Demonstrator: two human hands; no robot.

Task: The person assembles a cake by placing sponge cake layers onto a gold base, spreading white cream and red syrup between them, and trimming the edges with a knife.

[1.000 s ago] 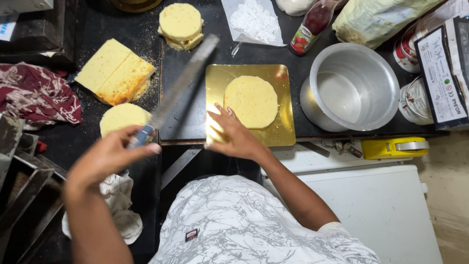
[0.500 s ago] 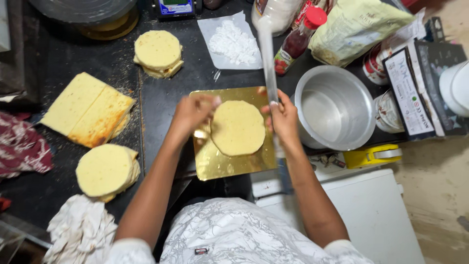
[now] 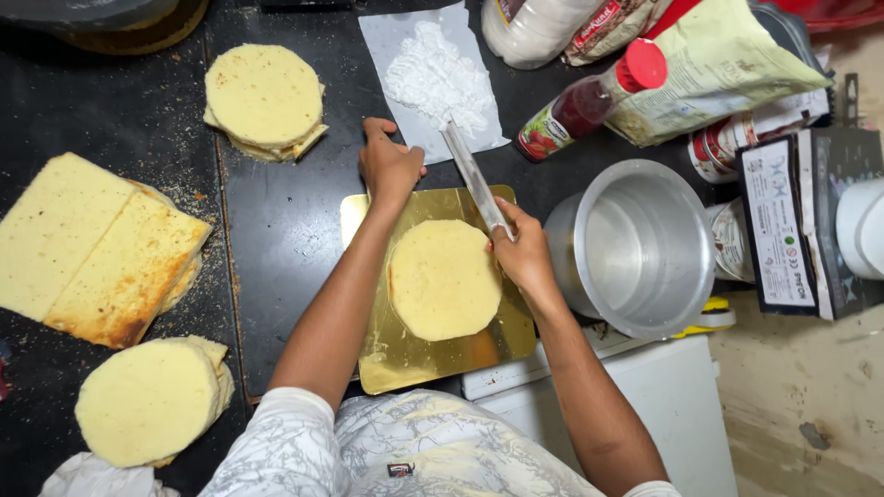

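My right hand (image 3: 525,250) is clenched around the handle of a long knife (image 3: 471,175), its flat blade pointing away from me toward the sheet of paper (image 3: 387,37) heaped with white powder (image 3: 437,81). My left hand (image 3: 389,166) rests open, grasping nothing, fingers spread on the dark surface (image 3: 276,230) at the far edge of the gold board (image 3: 442,364).

On the board's middle lies a round sponge layer (image 3: 445,279), pale and flat. I judge it light, soft and crumbly; it would tear if pinched at the rim, so better to slide the blade or a flat palm under it. The board looks stiff and slick and could skid, and its near edge overhangs toward me.

To the right, the metal pot (image 3: 635,248) stands just beside my knife hand, leaving little room there. A red-capped bottle (image 3: 585,106) lies beyond it. To the left there is open dark surface, then a stacked round (image 3: 264,97), rectangular slabs (image 3: 92,248) and another round (image 3: 152,400), well apart.
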